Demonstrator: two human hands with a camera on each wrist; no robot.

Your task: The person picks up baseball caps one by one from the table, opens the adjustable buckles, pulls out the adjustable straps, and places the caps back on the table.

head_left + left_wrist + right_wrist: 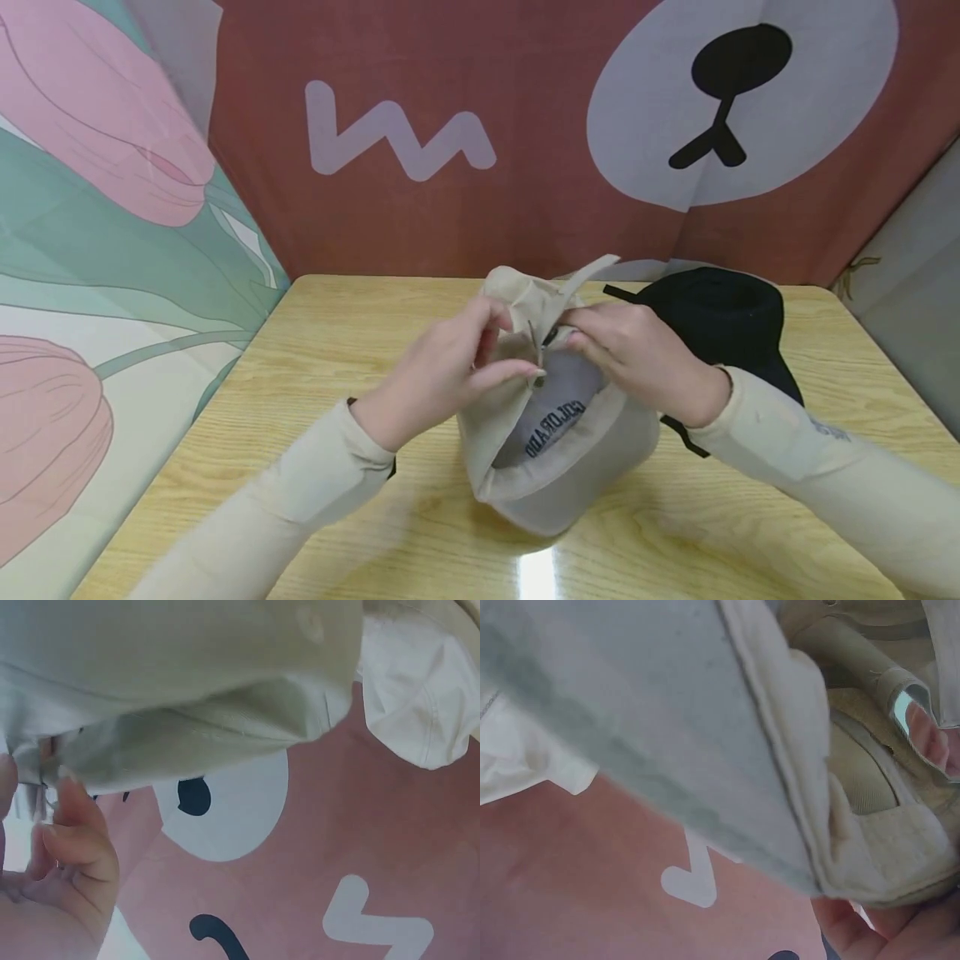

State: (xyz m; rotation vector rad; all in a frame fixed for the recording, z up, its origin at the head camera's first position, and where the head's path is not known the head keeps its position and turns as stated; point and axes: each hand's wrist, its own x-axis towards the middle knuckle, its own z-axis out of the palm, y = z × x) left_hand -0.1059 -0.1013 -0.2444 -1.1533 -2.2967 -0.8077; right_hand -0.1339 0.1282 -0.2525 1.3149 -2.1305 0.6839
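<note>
So the beige cap (pixel 558 387) sits around the lower middle of the head frame, tipped so you can look right into it. There's dark lettering (pixel 555 427) on the inside, pretty much COLORADO backwards. Can't tell if the bottom of the cap is touching the bench (pixel 360 325) or held just above it.

Both hands are on it, 1 per side. Right hand (pixel 652 358) has a narrow grip, thumb and fingers pinching the cap's edge near the dangly strap (pixel 588 275), whose loose end pokes toward the upper right. In the right wrist view those fingers are down in the lower right corner, under the edge of the cap.

Left hand (pixel 450 362) is the murky 1. Thumb reaches over to a small buckle (pixel 538 381) and the fingers are bent a bit above it, with a gap between in the head view. Left wrist view has the hand at the left edge, right by the strap, but honestly I can't tell if that grip is pinching anything.

Over on the right of the head frame there's a black hat (pixel 720 317) on the bench, partly behind the right hand and sleeve (pixel 795 467). Brown cartoon backdrop (pixel 420 225) across the top, flowery cloth (pixel 45 250) down the left.
</note>
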